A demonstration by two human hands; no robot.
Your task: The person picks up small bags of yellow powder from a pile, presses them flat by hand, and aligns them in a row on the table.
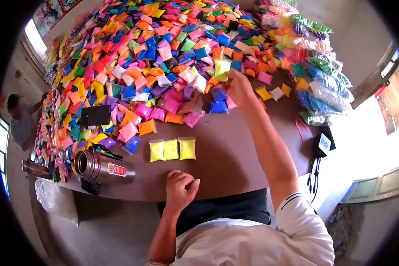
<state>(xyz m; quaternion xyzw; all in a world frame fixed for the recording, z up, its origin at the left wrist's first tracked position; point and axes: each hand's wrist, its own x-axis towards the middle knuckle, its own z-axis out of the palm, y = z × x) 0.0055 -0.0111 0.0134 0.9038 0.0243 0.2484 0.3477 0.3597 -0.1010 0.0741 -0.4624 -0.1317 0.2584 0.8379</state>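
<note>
My right hand (240,91) reaches to the front of a big heap of coloured packets (164,53). Its fingers are pinched at the edge of a pale yellow packet (221,68), which stands out above its neighbours; the fingertips are partly hidden. Blue packets (218,106) lie just left of that wrist. At the table's near edge rests my left hand (180,190), fingers curled in and thumb apart, with no object visible in it. Beyond it, three yellow packets (170,150) lie flat in a row, two of them touching or overlapping.
A steel thermos (104,168) lies toward the left, near a black phone (95,116) on the packets. Clear bags of packets (323,88) are stacked at right. A small box with cords (323,144) sits at the right edge. Another person (22,117) is at far left.
</note>
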